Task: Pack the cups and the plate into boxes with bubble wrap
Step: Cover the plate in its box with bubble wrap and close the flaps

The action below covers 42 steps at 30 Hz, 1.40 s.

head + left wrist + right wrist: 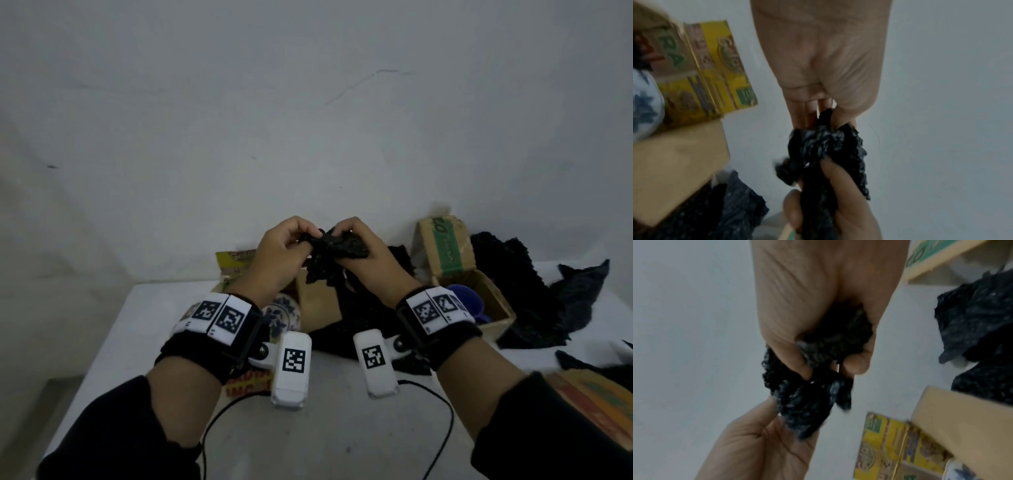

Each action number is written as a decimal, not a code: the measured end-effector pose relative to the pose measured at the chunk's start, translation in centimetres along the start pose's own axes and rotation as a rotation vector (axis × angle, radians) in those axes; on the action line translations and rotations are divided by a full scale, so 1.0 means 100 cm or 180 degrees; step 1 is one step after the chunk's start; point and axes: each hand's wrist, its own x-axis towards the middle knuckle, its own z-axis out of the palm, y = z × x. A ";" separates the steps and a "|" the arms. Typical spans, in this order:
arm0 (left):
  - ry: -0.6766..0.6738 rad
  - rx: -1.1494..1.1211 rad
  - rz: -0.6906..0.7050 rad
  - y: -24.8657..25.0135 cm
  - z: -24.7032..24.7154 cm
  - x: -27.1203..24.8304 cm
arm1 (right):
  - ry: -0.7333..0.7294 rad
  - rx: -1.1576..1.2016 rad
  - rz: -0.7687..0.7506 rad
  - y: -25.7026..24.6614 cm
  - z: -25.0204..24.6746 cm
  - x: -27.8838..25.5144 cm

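Observation:
Both hands hold a crumpled piece of black bubble wrap (329, 253) up above the table. My left hand (306, 238) pinches its left end (818, 146), and my right hand (337, 233) grips the bunched right end (813, 399) in curled fingers. Below my left wrist a blue-and-white patterned ceramic piece (282, 315) sits at an open cardboard box (317, 305); whether it is a cup or the plate is unclear. A blue cup (462, 298) lies inside a second open box (493, 308) to the right.
More black bubble wrap (513, 291) is heaped across the white table (144, 322) in the middle and at the right. A yellow printed box flap (234, 267) stands behind my left hand, with a green-printed flap (445, 246) at the back right. Another printed carton (603, 404) lies near right.

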 end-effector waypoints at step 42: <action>-0.0059 -0.1693 -0.0744 -0.194 -0.105 -0.049 | -0.1624 -0.4914 0.1478 0.157 0.161 0.058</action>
